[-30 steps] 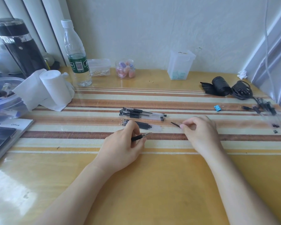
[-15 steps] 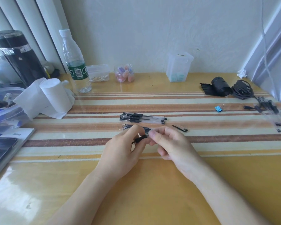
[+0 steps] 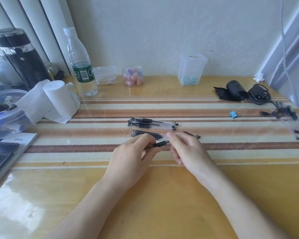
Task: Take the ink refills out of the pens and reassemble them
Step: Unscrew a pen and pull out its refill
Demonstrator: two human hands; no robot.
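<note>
Both hands hold one black-grip pen just above the striped mat. My left hand pinches its grip end, and my right hand grips its clear barrel end with thumb and fingers. Behind the hands lies a small bunch of loose ink refills. Farther back lie three whole pens side by side. A pen cap rests on the mat, to the right of my right hand's fingertips.
Several more pens and small caps lie at the right edge, near a blue binder clip and black cables. At the left stand a tissue roll, water bottle, black flask and a clear tub.
My right hand let go of the pen cap on the mat, moved left and took hold of the pen that my left hand holds. The left hand stayed in place.
</note>
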